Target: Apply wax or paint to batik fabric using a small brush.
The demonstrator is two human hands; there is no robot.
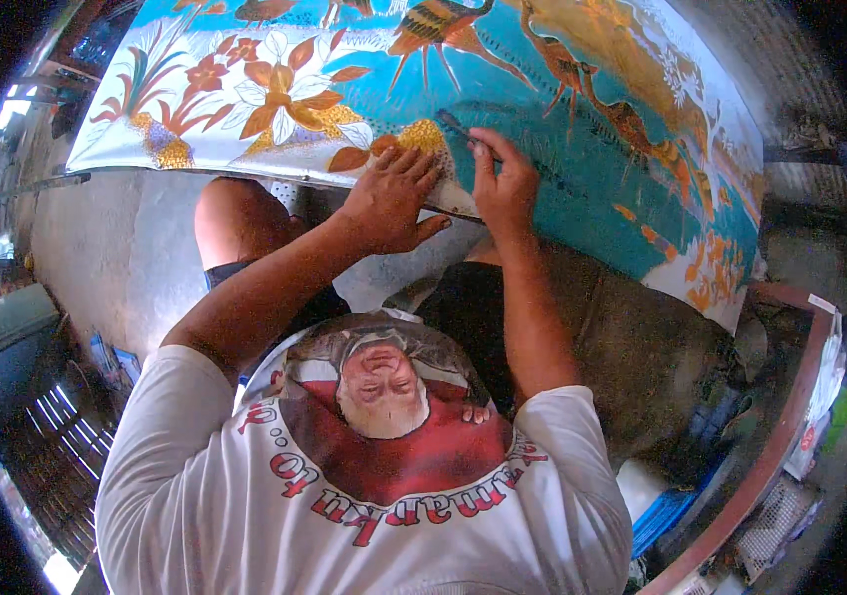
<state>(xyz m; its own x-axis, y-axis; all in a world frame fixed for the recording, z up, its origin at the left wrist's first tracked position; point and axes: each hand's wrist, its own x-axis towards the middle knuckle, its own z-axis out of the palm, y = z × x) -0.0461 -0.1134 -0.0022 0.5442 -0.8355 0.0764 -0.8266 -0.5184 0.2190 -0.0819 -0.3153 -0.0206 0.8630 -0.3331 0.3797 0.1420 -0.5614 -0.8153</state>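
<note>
A large painted panel (592, 188) lies across the upper part of the view, with a teal ground, orange-brown birds (438, 30), and orange flowers (280, 97) on silvery white. My left hand (392, 203) lies flat near the panel's front edge, fingers spread, beside a yellow-gold dotted patch (423, 136). Just right of it, my right hand (505, 183) pinches a slim dark tool (453, 122) between thumb and fingers. The tool slants up and left over the teal area; its exact kind is unclear, and I cannot tell whether its tip touches the surface.
My bare knee (235, 223) is under the panel's front edge, above a grey floor (96, 238). A curved reddish-brown frame (790, 426) runs along the right, with plastic bags (825, 387) and a perforated basket (778, 521) beyond. Dark slatted material (61, 426) stands at left.
</note>
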